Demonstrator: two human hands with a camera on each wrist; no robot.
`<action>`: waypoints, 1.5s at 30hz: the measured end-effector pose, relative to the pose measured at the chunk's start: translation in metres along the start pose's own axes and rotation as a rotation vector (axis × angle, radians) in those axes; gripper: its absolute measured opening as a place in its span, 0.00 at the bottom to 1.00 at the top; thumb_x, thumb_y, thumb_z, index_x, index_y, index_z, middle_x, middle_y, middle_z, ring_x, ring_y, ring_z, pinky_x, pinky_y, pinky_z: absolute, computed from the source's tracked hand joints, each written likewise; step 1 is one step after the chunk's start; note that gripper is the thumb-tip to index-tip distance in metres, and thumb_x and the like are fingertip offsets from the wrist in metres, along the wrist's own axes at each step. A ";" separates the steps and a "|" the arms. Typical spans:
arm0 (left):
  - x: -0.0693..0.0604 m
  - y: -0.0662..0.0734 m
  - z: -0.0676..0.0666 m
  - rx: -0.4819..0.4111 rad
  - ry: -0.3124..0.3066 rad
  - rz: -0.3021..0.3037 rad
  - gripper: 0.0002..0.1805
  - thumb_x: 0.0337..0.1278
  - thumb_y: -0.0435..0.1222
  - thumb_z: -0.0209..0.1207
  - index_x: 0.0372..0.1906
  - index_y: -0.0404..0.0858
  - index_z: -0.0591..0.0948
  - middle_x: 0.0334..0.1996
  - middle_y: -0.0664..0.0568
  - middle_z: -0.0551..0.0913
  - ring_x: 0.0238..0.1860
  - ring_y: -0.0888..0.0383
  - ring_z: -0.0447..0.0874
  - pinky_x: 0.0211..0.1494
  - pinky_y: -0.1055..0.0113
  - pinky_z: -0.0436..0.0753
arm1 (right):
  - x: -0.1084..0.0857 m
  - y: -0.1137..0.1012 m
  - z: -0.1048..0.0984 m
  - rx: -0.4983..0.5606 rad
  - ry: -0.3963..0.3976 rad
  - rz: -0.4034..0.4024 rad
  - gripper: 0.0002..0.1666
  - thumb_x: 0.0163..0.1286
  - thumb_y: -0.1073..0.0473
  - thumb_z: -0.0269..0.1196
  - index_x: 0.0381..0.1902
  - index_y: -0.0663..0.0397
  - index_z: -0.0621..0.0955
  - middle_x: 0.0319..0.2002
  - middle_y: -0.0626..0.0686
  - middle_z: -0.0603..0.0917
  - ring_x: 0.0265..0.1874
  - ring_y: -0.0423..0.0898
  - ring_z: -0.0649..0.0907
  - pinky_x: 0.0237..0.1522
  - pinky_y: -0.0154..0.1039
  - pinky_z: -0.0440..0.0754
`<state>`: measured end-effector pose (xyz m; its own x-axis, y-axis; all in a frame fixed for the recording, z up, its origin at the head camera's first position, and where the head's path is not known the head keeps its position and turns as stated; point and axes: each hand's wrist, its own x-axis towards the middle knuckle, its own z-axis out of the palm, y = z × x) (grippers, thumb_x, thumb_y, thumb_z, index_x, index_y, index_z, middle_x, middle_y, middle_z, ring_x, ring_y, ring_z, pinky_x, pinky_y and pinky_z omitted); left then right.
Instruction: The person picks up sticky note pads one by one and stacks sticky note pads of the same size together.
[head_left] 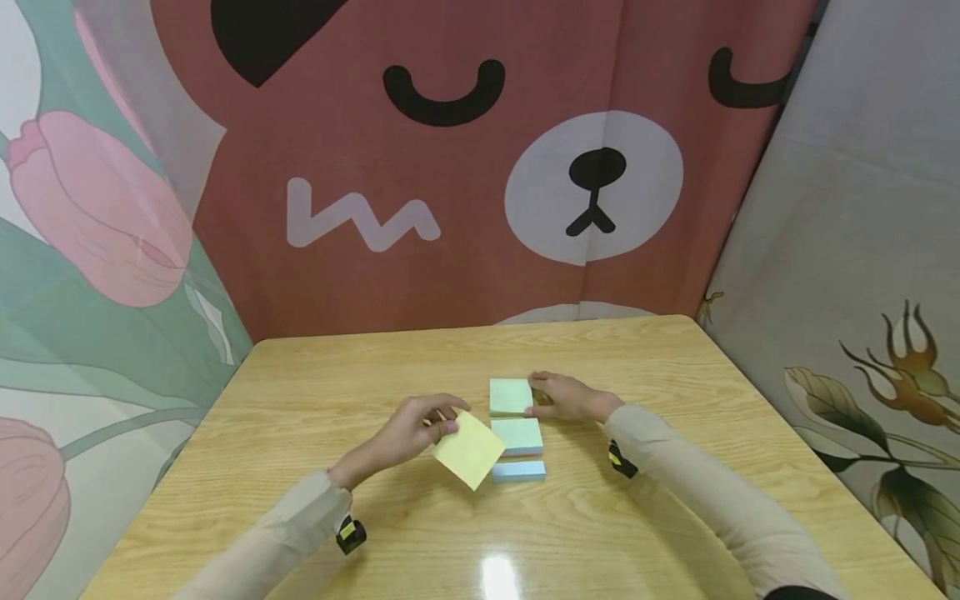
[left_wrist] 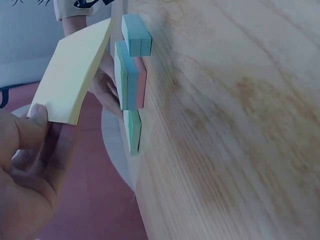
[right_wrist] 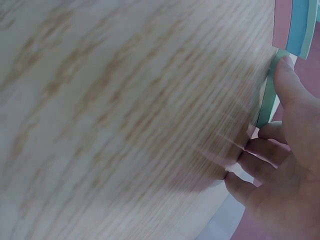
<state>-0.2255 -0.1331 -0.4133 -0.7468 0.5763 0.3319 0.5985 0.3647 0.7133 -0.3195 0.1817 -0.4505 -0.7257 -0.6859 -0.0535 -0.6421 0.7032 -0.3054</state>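
My left hand (head_left: 408,433) pinches a yellow sticky note pad (head_left: 472,452) by one corner, thumb on top, and holds it tilted above the table. In the left wrist view the yellow pad (left_wrist: 72,75) shows its thickness. At the far end of a row, a green sticky note pad (head_left: 510,395) lies flat. My right hand (head_left: 562,396) grips its right side, with thumb and index finger at opposite corners; in the right wrist view the other fingertips (right_wrist: 235,182) touch the table. Nearer lies a stack of sticky note pads (head_left: 517,435): green, blue and pink.
A narrow light blue sticky note block (head_left: 519,472) lies at the near end of the row. The wooden table (head_left: 337,375) has a printed bear curtain (head_left: 450,167) behind it. Floral cloths hang along both sides.
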 end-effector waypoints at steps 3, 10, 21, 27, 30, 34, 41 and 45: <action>0.002 0.002 0.002 -0.014 0.039 -0.010 0.15 0.64 0.26 0.61 0.54 0.33 0.82 0.36 0.46 0.85 0.32 0.56 0.85 0.31 0.66 0.83 | 0.000 0.000 0.000 0.002 0.002 -0.008 0.45 0.74 0.42 0.58 0.70 0.76 0.62 0.70 0.73 0.61 0.69 0.67 0.62 0.67 0.59 0.62; 0.007 -0.002 0.006 -0.015 0.107 -0.043 0.14 0.63 0.25 0.61 0.53 0.32 0.82 0.35 0.44 0.86 0.28 0.58 0.85 0.27 0.58 0.84 | 0.000 0.001 0.000 -0.006 -0.002 -0.009 0.45 0.74 0.42 0.58 0.71 0.75 0.62 0.70 0.73 0.61 0.70 0.67 0.62 0.67 0.59 0.62; 0.015 0.003 0.012 0.028 0.222 -0.112 0.14 0.61 0.23 0.62 0.51 0.31 0.82 0.33 0.45 0.86 0.27 0.56 0.85 0.27 0.68 0.82 | 0.000 0.002 -0.001 -0.010 -0.013 0.000 0.46 0.74 0.41 0.58 0.71 0.74 0.62 0.71 0.72 0.61 0.70 0.66 0.62 0.68 0.58 0.62; 0.020 0.004 0.016 0.010 0.255 -0.126 0.15 0.63 0.25 0.62 0.53 0.36 0.82 0.33 0.48 0.85 0.28 0.58 0.85 0.27 0.64 0.84 | -0.001 0.001 -0.001 0.000 -0.012 0.004 0.45 0.74 0.43 0.58 0.71 0.74 0.62 0.71 0.72 0.60 0.70 0.66 0.61 0.68 0.58 0.62; 0.024 0.004 0.017 -0.025 0.263 -0.130 0.15 0.63 0.26 0.61 0.54 0.37 0.82 0.34 0.47 0.84 0.28 0.57 0.84 0.29 0.61 0.85 | -0.001 0.000 -0.001 0.003 -0.013 0.006 0.45 0.74 0.43 0.58 0.71 0.75 0.61 0.71 0.72 0.60 0.70 0.66 0.61 0.67 0.58 0.62; 0.029 0.001 0.018 -0.078 0.277 -0.110 0.16 0.63 0.25 0.61 0.55 0.34 0.81 0.35 0.44 0.83 0.29 0.54 0.85 0.30 0.61 0.85 | 0.000 0.001 0.000 0.003 -0.014 0.004 0.45 0.74 0.42 0.58 0.71 0.74 0.61 0.71 0.72 0.60 0.70 0.66 0.62 0.67 0.58 0.62; 0.037 -0.010 0.018 -0.096 0.327 -0.126 0.15 0.62 0.25 0.62 0.54 0.30 0.80 0.35 0.43 0.83 0.30 0.52 0.85 0.30 0.65 0.85 | 0.002 0.005 0.003 0.006 -0.013 -0.014 0.46 0.75 0.42 0.58 0.71 0.75 0.61 0.71 0.72 0.60 0.70 0.66 0.61 0.68 0.57 0.62; 0.042 -0.015 0.017 -0.126 0.353 -0.153 0.16 0.62 0.25 0.62 0.54 0.29 0.80 0.35 0.43 0.83 0.29 0.50 0.85 0.31 0.61 0.85 | 0.003 0.005 0.002 -0.008 -0.015 -0.002 0.46 0.74 0.42 0.57 0.72 0.74 0.60 0.71 0.71 0.60 0.71 0.66 0.60 0.68 0.57 0.61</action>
<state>-0.2603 -0.1021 -0.4205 -0.8912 0.2277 0.3923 0.4491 0.3213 0.8337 -0.3243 0.1834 -0.4543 -0.7205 -0.6903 -0.0669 -0.6459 0.7030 -0.2977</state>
